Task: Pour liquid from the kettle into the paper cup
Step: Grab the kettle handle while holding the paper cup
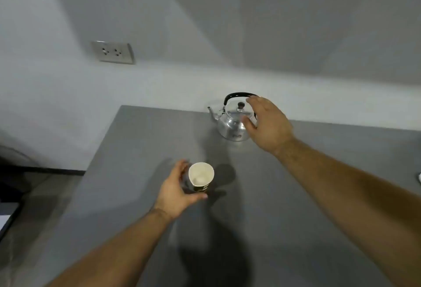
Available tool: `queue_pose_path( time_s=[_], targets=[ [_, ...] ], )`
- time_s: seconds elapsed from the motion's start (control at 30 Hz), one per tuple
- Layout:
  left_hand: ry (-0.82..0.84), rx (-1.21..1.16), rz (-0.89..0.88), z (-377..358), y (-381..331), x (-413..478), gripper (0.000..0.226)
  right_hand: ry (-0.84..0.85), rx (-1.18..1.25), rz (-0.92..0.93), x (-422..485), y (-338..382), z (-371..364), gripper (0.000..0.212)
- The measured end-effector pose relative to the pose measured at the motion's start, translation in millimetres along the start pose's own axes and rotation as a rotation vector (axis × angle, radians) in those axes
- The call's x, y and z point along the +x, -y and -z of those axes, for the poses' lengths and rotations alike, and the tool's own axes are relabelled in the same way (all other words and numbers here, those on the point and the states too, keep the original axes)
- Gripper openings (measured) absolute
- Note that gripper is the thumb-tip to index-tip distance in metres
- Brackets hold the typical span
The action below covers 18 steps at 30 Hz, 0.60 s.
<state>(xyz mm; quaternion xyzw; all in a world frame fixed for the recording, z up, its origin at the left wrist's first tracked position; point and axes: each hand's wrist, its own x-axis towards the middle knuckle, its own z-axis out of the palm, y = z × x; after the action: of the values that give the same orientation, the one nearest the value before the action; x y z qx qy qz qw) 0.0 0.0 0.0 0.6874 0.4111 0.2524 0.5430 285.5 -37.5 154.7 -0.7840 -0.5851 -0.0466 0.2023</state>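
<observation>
One shiny metal kettle (232,125) with a black arched handle stands at the far edge of the grey desk (284,207). One white-lined paper cup (201,177) stands nearer, apparently empty. The left hand (174,192) curls loosely around it; the right hand (267,125), spread, hovers at the kettle.

kettle (232,125) — steel, upright, lidded; paper cup (201,176) — upright, near

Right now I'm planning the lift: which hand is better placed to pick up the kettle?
The right hand. It is open beside the kettle, fingers near the black handle. The left hand is curled around the paper cup, well nearer the camera, and suits steadying it.
</observation>
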Motion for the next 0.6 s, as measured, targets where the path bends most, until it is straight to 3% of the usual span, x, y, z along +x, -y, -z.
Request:
queue_pose_path(
  time_s=[0.3, 0.6],
  targets=[
    [0.001, -0.018, -0.027, -18, 23, 31, 0.073, 0.158, -0.014, -0.098, 71, -27, -40, 0.057],
    [-0.064, 0.036, -0.030, -26, 38, 35, 0.068, 0.293, -0.038, -0.104, 123, -39, -60, 0.039]
  ],
)
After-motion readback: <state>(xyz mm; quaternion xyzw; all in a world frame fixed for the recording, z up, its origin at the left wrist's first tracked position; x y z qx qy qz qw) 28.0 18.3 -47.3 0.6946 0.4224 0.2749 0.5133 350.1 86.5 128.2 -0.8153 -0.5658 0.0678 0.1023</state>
